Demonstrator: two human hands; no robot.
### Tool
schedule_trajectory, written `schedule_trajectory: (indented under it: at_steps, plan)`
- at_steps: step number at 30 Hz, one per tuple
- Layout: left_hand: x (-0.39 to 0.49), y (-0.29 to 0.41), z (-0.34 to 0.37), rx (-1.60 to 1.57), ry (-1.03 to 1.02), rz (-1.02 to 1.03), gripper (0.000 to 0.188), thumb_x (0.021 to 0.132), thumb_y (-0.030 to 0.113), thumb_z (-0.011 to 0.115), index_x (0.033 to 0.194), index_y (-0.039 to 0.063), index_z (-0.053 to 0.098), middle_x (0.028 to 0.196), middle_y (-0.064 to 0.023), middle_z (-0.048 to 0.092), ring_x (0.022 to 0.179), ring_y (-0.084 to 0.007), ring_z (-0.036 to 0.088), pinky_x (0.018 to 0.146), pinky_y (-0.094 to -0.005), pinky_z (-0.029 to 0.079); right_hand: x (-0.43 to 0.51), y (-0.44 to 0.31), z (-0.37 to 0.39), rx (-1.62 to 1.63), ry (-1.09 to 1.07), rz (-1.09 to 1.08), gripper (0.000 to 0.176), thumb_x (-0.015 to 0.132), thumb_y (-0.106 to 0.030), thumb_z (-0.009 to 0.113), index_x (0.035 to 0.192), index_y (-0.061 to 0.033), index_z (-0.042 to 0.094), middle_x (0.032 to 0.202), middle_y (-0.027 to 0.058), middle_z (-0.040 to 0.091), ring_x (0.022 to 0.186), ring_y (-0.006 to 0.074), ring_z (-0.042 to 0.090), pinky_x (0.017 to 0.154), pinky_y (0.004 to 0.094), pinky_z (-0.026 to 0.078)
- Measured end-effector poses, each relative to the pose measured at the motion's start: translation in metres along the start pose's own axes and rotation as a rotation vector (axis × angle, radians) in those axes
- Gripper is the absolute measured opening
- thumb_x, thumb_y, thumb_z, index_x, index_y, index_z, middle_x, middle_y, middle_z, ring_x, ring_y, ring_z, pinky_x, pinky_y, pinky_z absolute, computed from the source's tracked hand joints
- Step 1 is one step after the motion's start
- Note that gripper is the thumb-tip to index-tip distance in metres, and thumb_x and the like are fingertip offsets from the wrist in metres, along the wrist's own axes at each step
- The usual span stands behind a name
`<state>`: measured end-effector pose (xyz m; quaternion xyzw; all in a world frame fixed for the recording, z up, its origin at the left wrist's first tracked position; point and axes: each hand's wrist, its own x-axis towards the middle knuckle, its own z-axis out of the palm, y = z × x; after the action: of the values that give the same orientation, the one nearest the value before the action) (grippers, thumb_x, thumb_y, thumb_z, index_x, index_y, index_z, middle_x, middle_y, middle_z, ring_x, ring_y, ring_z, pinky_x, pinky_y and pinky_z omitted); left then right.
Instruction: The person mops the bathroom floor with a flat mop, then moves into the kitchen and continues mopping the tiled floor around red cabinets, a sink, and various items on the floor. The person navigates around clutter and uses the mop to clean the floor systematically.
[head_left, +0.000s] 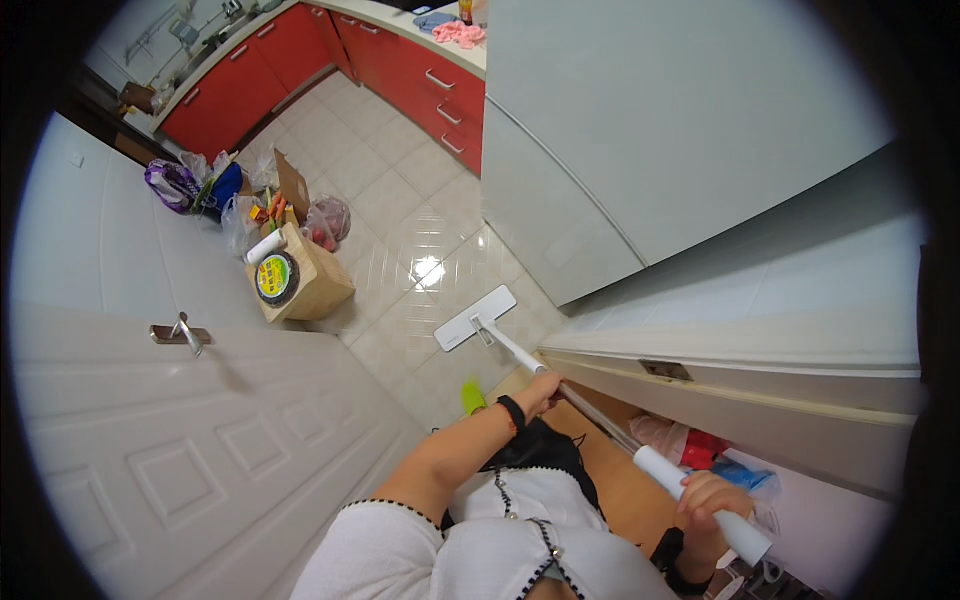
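Note:
A flat mop with a white rectangular head (475, 318) rests on the glossy tile floor ahead of me. Its pole (600, 420) slants back toward my right side. My left hand (544, 394), with a dark band at the wrist, is closed around the pole at its middle. Farther up, my right hand (712, 499) grips the thick white handle (739, 534) close to its end. The mop head lies beyond a lime-green slipper (473, 396) on my foot.
A white panelled door (247, 450) is at left. Near it stand a box (322, 281) with a round item on top, and bags of produce (328, 221). A grey refrigerator (637, 135) and door frame (750, 382) are at right; red cabinets (412, 71) line the far side.

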<state>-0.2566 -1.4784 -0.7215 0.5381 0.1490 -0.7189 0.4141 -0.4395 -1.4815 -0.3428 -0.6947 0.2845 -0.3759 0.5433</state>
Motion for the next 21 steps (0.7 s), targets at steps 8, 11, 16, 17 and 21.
schedule_trajectory:
  at_steps: [8, 11, 16, 17, 21]
  plan:
    - [-0.003, 0.04, 0.012, -0.107, 0.04, 0.21, 0.014, 0.079, 0.015, 0.06, 0.074, 0.007, 0.05, 0.058, -0.0038, 0.048, 0.04, -0.0146, 0.039, 0.037, -0.0295, 0.029, 0.03, 0.005, -0.024, 0.291, -0.092, -0.053, 0.021, 0.074, -0.006, 0.068, 0.061, -0.0077, 0.052, 0.06, 0.0049, 0.057, 0.055, 0.0202, 0.056, 0.063, 0.0377, 0.053]
    - [0.022, 0.077, 0.003, -0.104, 0.074, 0.252, 0.014, 0.08, 0.015, 0.059, 0.075, 0.005, 0.05, 0.061, -0.0061, 0.05, 0.043, -0.0164, 0.042, 0.038, -0.0309, 0.031, 0.049, 0.039, -0.016, 0.241, -0.136, -0.183, 0.034, 0.077, -0.017, 0.07, 0.054, -0.0097, 0.046, 0.051, 0.0019, 0.052, 0.044, 0.0171, 0.049, 0.053, 0.0313, 0.045]
    - [0.063, 0.133, -0.022, -0.197, 0.189, 0.345, 0.01, 0.079, 0.009, 0.057, 0.081, 0.005, 0.048, 0.061, -0.004, 0.049, 0.047, -0.0151, 0.045, 0.041, -0.0296, 0.032, 0.068, 0.086, 0.012, 0.283, -0.12, -0.188, 0.018, 0.069, -0.003, 0.065, 0.059, -0.0057, 0.05, 0.058, 0.0043, 0.053, 0.053, 0.0202, 0.051, 0.065, 0.0389, 0.049]
    - [0.07, 0.141, -0.025, -0.212, 0.231, 0.341, 0.009, 0.077, 0.008, 0.057, 0.078, 0.008, 0.049, 0.058, -0.0022, 0.048, 0.044, -0.0146, 0.042, 0.038, -0.0289, 0.03, 0.073, 0.094, 0.015, 0.287, -0.104, -0.183, 0.018, 0.069, -0.003, 0.064, 0.059, -0.0056, 0.05, 0.058, 0.0045, 0.053, 0.053, 0.0202, 0.051, 0.066, 0.039, 0.049]
    - [0.091, 0.161, -0.039, -0.164, 0.26, 0.333, 0.011, 0.077, 0.009, 0.057, 0.073, 0.009, 0.048, 0.057, -0.001, 0.044, 0.043, -0.0139, 0.036, 0.038, -0.0295, 0.028, 0.091, 0.12, 0.023, 0.277, -0.054, -0.156, 0.023, 0.073, -0.009, 0.064, 0.057, -0.0064, 0.048, 0.056, 0.0048, 0.052, 0.055, 0.0203, 0.051, 0.068, 0.0389, 0.046]
